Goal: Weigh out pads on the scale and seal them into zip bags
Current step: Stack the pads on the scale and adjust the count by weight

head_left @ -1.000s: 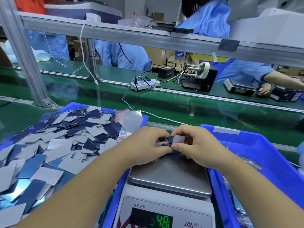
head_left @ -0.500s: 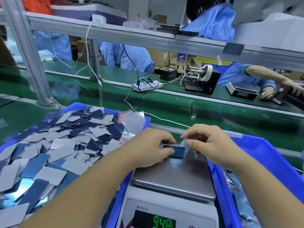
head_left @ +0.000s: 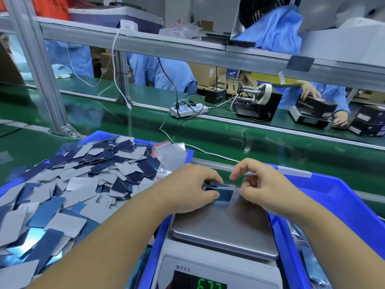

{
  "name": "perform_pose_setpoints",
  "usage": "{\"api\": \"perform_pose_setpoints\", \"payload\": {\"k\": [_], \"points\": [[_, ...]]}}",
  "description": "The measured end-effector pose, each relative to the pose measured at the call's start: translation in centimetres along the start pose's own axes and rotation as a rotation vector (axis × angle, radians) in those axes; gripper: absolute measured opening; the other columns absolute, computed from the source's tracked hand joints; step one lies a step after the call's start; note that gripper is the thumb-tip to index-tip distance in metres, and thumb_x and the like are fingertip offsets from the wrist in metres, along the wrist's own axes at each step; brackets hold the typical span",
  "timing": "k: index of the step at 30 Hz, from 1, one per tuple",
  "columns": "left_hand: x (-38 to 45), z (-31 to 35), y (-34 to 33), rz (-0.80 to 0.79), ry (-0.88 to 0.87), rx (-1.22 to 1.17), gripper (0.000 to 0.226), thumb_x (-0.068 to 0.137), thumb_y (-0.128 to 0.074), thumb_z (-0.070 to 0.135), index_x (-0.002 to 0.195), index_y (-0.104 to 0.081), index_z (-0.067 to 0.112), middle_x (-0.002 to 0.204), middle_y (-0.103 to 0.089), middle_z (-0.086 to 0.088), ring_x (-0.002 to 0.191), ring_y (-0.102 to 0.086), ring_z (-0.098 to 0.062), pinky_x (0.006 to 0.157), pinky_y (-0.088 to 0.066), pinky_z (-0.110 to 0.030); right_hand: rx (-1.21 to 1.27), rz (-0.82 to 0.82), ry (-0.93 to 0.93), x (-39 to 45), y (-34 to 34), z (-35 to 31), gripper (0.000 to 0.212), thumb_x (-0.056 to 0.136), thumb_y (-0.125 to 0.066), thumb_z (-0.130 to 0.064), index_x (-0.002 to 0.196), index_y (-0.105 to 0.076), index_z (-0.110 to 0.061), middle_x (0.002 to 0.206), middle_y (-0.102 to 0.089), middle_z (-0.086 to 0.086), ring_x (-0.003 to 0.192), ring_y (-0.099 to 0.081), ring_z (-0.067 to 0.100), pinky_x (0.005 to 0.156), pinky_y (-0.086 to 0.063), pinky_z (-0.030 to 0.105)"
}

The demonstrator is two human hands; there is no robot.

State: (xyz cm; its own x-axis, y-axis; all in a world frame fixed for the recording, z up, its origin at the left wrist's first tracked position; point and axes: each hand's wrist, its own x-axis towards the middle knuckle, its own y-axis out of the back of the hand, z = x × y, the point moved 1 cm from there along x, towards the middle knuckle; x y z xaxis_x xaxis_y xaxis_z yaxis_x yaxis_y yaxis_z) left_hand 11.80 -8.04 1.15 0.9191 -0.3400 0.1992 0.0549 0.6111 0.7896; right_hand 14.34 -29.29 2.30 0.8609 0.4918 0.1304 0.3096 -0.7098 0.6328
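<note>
— Green conveyor belt (head_left: 239, 140) runs across in front of you, under an aluminium shelf rail (head_left: 187, 53), with people in blue coats (head_left: 164, 74) working on the far side. What sits on your worktop?

— Your electronic scale (head_left: 220, 265) stands between two blue bins. Its steel pan (head_left: 225, 226) is bare except at the far edge, and green digits (head_left: 210, 285) glow on the display, cut off by the bottom of the view.

— Where are the pads?

— Most lie heaped in the left blue bin (head_left: 145, 140), a loose pile of grey and dark blue pads (head_left: 68, 184). A bundle of clear zip bags (head_left: 170, 155) with red-striped tops rests at that bin's far right corner. A small stack of pads (head_left: 220, 191) is over the far edge of the pan, between your hands.

— And your hands?

— Your left hand (head_left: 187, 188) pinches the stack's left end, fingers curled around it. Your right hand (head_left: 262, 184) pinches a thin clear bag (head_left: 237, 187) at the stack's right end, index finger crooked above. How far the stack sits inside the bag, I cannot tell. The right blue bin (head_left: 333, 195) lies beneath your right forearm.
</note>
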Motion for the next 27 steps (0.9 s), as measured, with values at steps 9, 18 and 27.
{"api": "perform_pose_setpoints", "payload": {"k": [9, 18, 27], "points": [[0.2, 0.0, -0.5, 0.042, 0.02, -0.061, 0.03, 0.085, -0.07, 0.03, 0.11, -0.054, 0.036, 0.073, -0.06, 0.023, 0.062, -0.051, 0.006, 0.055, -0.035, -0.012, -0.155, 0.09, 0.095, 0.4, -1.4, -0.3, 0.029, 0.076, -0.082, -0.016, 0.086, -0.064, -0.037, 0.074, -0.063, -0.019, 0.052, -0.047, 0.002, 0.055, -0.04, 0.011], [0.0, 0.4, -0.8, -0.048, 0.024, 0.084, 0.036, 0.083, -0.058, 0.039, 0.114, -0.04, 0.037, 0.07, -0.049, 0.01, 0.063, -0.047, -0.001, 0.055, -0.032, -0.025, -0.239, 0.032, 0.077, 0.4, -1.9, -0.4, 0.024, 0.076, -0.078, -0.019, 0.09, -0.064, -0.034, 0.072, -0.063, -0.025, 0.054, -0.047, 0.002, 0.054, -0.039, 0.013], [0.0, 0.2, 0.0, -0.06, 0.056, -0.027, 0.038, 0.081, -0.052, 0.024, 0.115, -0.041, 0.039, 0.073, -0.058, 0.006, 0.065, -0.049, -0.006, 0.065, -0.047, -0.033, -0.283, 0.056, 0.177, 0.2, -1.7, -1.0, 0.026, 0.078, -0.076, -0.017, 0.087, -0.064, -0.037, 0.08, -0.063, -0.026, 0.06, -0.051, 0.003, 0.058, -0.039, 0.011]]}}
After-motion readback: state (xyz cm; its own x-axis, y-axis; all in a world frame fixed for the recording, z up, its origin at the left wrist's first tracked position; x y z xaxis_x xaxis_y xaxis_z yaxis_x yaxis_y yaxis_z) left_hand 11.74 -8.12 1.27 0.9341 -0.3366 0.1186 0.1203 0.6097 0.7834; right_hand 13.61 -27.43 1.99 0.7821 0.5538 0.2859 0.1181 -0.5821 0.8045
